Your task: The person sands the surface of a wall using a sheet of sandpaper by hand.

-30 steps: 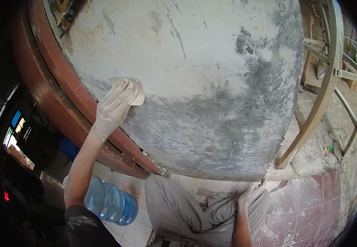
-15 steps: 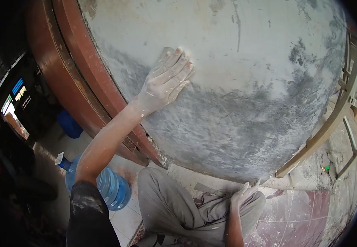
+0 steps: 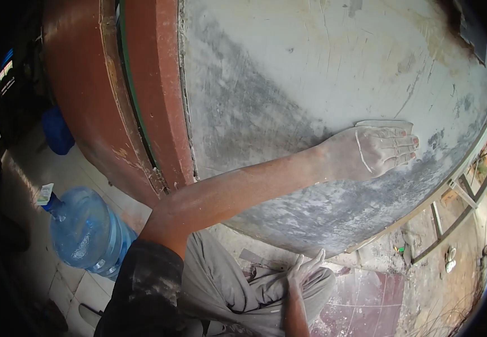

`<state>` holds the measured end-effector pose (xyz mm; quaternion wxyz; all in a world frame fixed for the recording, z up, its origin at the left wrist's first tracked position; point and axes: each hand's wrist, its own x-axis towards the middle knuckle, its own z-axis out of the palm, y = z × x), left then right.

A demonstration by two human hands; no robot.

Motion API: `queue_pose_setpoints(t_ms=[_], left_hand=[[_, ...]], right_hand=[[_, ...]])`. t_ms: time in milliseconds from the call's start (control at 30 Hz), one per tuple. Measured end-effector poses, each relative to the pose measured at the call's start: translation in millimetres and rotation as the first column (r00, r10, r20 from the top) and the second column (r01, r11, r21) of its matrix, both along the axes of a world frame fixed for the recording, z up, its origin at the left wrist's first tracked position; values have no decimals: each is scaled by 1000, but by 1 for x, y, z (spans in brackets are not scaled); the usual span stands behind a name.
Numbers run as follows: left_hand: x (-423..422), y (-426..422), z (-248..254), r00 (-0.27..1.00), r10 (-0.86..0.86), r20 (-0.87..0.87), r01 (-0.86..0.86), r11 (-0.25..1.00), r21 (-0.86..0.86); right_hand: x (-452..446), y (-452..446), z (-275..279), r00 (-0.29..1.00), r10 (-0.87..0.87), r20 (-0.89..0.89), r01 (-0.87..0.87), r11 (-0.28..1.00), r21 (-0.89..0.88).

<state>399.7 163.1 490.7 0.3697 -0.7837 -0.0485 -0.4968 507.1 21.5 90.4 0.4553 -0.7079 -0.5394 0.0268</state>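
My left hand (image 3: pixel 381 151), coated in pale dust, presses a thin flat sheet (image 3: pixel 383 123) against the grey and white wall surface (image 3: pixel 288 62). Its fingers lie close together over the sheet and point right; only the sheet's upper edge shows. My right hand (image 3: pixel 305 271) rests by my bent knee, just below the wall's bottom edge, with its fingers apart and nothing in it. A flat-bladed scraper (image 3: pixel 261 259) lies on the floor to the left of that hand.
Red-brown framing (image 3: pixel 153 84) borders the wall on the left. Below it lies a large blue water bottle (image 3: pixel 89 230) on pale tiles, with a blue object (image 3: pixel 58 130) behind. A curved frame (image 3: pixel 442 238) stands at the right. Dusty reddish tiles (image 3: pixel 367 297) are beside my knee.
My left hand has swept rightward across the wall with the sheet beneath it. The view has turned, shifting the red-brown framing to the right. My right hand has stayed at my knee.
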Motion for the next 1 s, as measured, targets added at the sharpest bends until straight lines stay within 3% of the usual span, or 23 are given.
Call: queue_pose_setpoints(t_ms=[100,167,367,433,500,633,767,900,967,1000], left_hand=[[-16,12,-7,995,-98,3,98,991,-91],[-45,18,-10,998,-38,-48,36,998,-54],[-154,12,-16,924,332,-193,-355,929,-102],[-199,12,-21,842,536,-64,-540,834,-113],[-230,18,-29,785,577,224,-518,810,-274],[-224,21,-33,757,605,249,-533,791,-302],[-122,24,-33,890,444,103,-442,896,-42],[2,24,-33,962,210,171,-207,978,-40],[53,10,-30,994,-4,109,22,987,-158],[77,8,-29,999,-2,47,7,994,-108]], right_hand=[[4,-6,-4,997,71,-11,-71,997,-36],[6,-7,-5,998,50,-36,-51,998,-41],[9,-2,-9,993,29,-118,-31,999,-13],[12,-1,-11,990,34,-139,-34,999,-2],[11,2,-13,984,52,-172,-51,999,12],[9,14,-12,964,61,-257,-50,998,50],[6,19,-9,962,62,-265,-38,995,97],[11,14,-12,963,29,-267,-9,997,78],[14,11,-13,958,21,-288,3,997,83],[16,10,-13,950,14,-312,13,996,84]])
